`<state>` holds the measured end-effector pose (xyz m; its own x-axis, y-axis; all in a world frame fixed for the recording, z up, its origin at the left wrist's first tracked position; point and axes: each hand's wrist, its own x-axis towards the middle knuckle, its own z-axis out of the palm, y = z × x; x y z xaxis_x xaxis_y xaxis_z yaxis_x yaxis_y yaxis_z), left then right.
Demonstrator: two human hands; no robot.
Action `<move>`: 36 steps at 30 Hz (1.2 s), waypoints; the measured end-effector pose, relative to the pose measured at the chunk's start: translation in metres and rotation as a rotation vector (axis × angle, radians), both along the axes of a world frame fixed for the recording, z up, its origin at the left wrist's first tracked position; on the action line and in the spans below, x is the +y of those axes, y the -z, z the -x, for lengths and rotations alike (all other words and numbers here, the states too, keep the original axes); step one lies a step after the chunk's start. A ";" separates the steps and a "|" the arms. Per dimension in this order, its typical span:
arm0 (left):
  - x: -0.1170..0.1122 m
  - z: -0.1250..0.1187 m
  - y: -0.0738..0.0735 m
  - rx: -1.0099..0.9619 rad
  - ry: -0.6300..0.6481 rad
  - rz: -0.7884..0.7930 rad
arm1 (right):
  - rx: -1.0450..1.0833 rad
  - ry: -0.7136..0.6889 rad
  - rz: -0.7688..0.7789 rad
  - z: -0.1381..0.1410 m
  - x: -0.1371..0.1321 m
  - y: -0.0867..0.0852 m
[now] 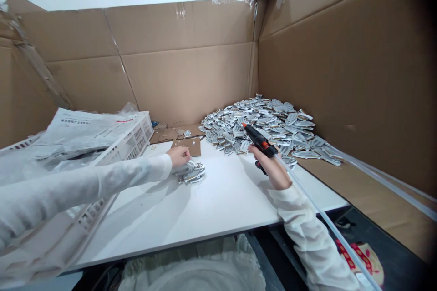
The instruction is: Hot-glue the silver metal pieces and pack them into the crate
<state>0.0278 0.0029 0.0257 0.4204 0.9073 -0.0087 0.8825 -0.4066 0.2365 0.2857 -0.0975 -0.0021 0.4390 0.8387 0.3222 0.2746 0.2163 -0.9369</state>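
My right hand (pixel 271 168) is closed around a black hot glue gun (pixel 257 138) with an orange tip, its nozzle aimed toward a big heap of small silver pieces (pixel 266 127). A long clear glue stick (pixel 321 218) trails back from the gun over my sleeve. My left hand (pixel 179 157) reaches across the white table (pixel 218 209), fingers curled on a small cluster of the same silver pieces (pixel 191 173).
A white plastic crate (pixel 133 138) holding clear bags with printed labels stands at the left. Flat cardboard scraps (pixel 180 138) lie at the table's back. Tall cardboard walls (pixel 341 63) enclose the back and right. A cardboard sheet (pixel 368 195) lies right of the table.
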 end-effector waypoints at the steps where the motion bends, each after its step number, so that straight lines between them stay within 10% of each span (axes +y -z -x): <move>1: 0.001 0.001 0.001 -0.049 0.021 -0.032 | -0.002 0.003 0.000 0.000 0.000 0.000; 36: 0.007 -0.005 -0.013 0.012 0.285 -0.210 | -0.040 0.003 -0.034 -0.002 0.003 0.002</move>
